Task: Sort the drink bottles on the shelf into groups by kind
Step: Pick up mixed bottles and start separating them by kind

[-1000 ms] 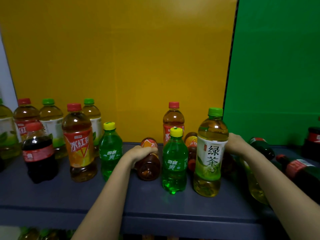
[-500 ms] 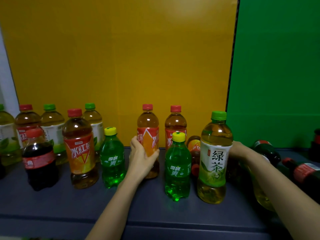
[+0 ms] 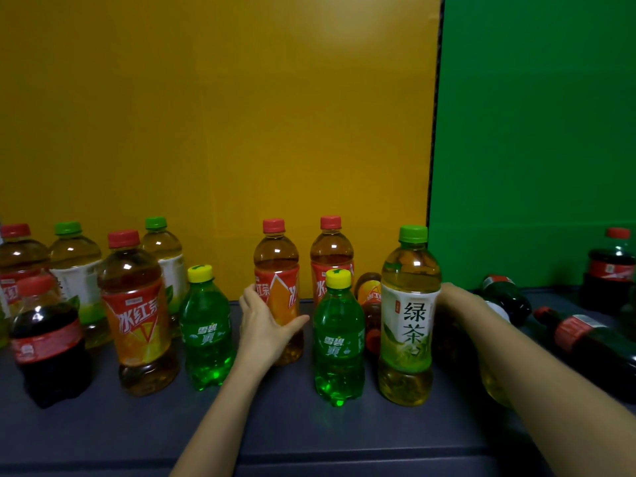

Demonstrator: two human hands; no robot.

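Observation:
My left hand (image 3: 266, 327) grips an iced red tea bottle (image 3: 275, 266) round its orange label; the bottle stands upright on the shelf (image 3: 292, 425). A second red tea bottle (image 3: 331, 253) stands just right of it. My right hand (image 3: 454, 301) reaches behind a tall green tea bottle (image 3: 409, 315), which hides its fingers. Two small green Sprite bottles (image 3: 206, 325) (image 3: 339, 339) stand in front. Another red tea bottle (image 3: 370, 294) lies on its side behind the green tea.
At the left stand a red tea bottle (image 3: 136, 311), a cola bottle (image 3: 44, 339) and green tea bottles (image 3: 75, 266) (image 3: 165, 256). At the right, cola bottles (image 3: 506, 297) (image 3: 592, 342) lie on their sides and one (image 3: 612, 266) stands. The shelf's front edge runs along the bottom.
My left hand has raised a lying red tea bottle and stood it upright beside the other red tea bottle. My right hand has stayed behind the green tea bottle.

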